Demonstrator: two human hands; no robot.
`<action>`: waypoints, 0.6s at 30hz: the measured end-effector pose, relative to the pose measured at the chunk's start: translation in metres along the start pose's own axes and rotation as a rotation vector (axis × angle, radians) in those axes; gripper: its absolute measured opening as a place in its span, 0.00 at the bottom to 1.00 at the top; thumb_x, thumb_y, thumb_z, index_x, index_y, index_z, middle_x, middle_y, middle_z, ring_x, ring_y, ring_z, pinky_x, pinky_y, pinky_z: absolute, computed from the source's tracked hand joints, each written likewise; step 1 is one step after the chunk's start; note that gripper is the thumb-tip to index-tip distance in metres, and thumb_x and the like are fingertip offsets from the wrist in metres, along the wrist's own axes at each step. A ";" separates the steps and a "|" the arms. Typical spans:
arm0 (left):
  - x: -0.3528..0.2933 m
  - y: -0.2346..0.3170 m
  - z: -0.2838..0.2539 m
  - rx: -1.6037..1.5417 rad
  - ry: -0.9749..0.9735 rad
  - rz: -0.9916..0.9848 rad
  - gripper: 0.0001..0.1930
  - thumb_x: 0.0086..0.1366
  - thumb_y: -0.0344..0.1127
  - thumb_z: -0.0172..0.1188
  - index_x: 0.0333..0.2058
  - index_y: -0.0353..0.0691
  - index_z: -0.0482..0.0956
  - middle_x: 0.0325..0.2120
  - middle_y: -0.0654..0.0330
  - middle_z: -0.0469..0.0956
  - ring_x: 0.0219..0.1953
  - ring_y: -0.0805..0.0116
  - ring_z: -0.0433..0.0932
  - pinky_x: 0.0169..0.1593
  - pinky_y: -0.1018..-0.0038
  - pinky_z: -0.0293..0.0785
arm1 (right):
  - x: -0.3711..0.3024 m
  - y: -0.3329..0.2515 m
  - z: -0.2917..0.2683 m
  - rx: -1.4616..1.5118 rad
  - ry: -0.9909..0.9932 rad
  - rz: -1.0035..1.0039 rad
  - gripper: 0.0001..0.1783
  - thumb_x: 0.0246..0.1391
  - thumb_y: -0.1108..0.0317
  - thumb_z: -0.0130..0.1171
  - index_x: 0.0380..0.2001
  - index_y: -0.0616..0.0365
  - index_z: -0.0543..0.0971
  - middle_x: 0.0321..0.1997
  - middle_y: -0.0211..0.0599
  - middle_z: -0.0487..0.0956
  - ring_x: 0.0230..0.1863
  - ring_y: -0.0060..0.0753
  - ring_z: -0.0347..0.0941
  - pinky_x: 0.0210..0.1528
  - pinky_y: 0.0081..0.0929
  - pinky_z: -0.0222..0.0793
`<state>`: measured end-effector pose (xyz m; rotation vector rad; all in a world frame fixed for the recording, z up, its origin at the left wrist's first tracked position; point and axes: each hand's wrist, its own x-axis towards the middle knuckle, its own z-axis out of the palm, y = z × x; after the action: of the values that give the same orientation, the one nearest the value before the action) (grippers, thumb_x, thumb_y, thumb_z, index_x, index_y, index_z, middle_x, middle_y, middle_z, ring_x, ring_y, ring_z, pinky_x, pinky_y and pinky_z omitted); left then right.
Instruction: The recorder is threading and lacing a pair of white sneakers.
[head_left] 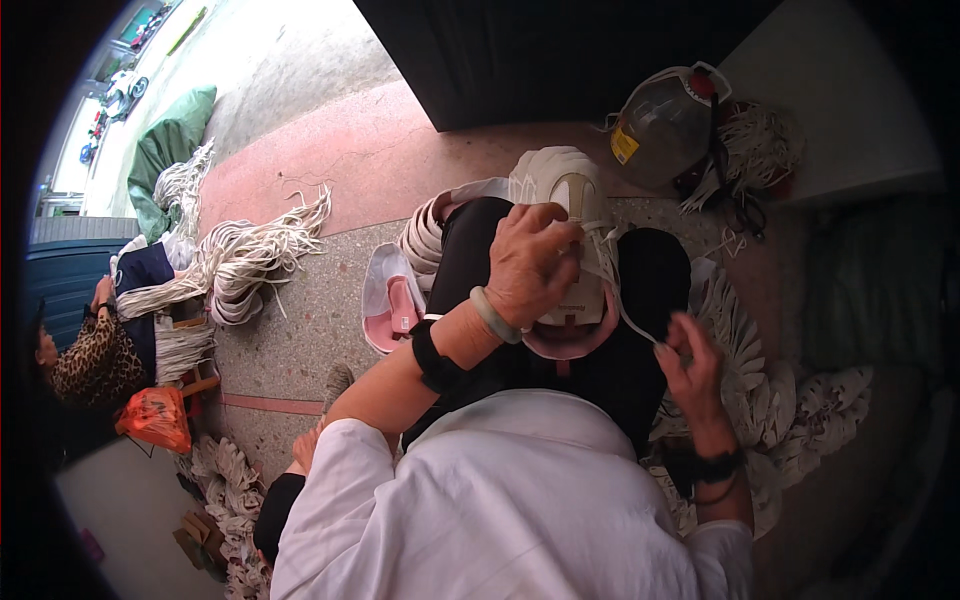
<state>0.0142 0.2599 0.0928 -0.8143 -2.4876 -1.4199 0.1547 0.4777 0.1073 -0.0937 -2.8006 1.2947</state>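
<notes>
A beige-white sneaker [552,172] with a pink-lined opening rests between my thighs, its toe pointing away from me. Over its lacing area lies my left hand [535,258], fingers curled in close to the eyelets. What those fingers pinch, if anything, is hidden behind them. A white shoelace [628,312] runs from the sneaker's right side to my right hand [695,368]. The lace end sits between the thumb and fingertips there, held off to the right of the shoe.
Another pink-lined shoe [390,300] lies left of my knee. White lace bundles [250,255] spread over the floor. Many shoe uppers [770,410] pile up on my right. A large clear plastic jug [660,130] stands ahead. At far left sits another person [100,350] near an orange bag [157,418].
</notes>
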 end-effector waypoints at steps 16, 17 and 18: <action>0.000 0.007 0.027 0.396 -0.175 -0.076 0.10 0.42 0.33 0.58 0.27 0.45 0.80 0.52 0.58 0.64 0.52 0.57 0.61 0.49 0.61 0.57 | 0.095 -0.034 0.051 -0.293 -0.083 -0.180 0.19 0.34 0.76 0.54 0.36 0.65 0.68 0.32 0.51 0.72 0.36 0.53 0.70 0.38 0.41 0.68; -0.001 0.007 0.028 0.405 -0.181 -0.084 0.10 0.42 0.34 0.58 0.27 0.46 0.79 0.53 0.58 0.64 0.53 0.58 0.61 0.49 0.61 0.57 | 0.097 -0.034 0.051 -0.265 -0.101 -0.132 0.17 0.34 0.77 0.53 0.34 0.65 0.69 0.31 0.52 0.73 0.35 0.54 0.71 0.38 0.41 0.68; 0.000 0.008 0.029 0.403 -0.184 -0.082 0.10 0.42 0.34 0.58 0.27 0.46 0.79 0.53 0.58 0.64 0.53 0.58 0.61 0.49 0.61 0.57 | 0.098 -0.032 0.051 -0.265 -0.100 -0.129 0.17 0.34 0.77 0.53 0.34 0.65 0.69 0.31 0.52 0.73 0.35 0.54 0.71 0.38 0.41 0.68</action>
<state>0.0219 0.2872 0.0838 -0.7927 -2.8364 -0.8438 0.0525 0.4263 0.1008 0.1434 -2.9899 0.9216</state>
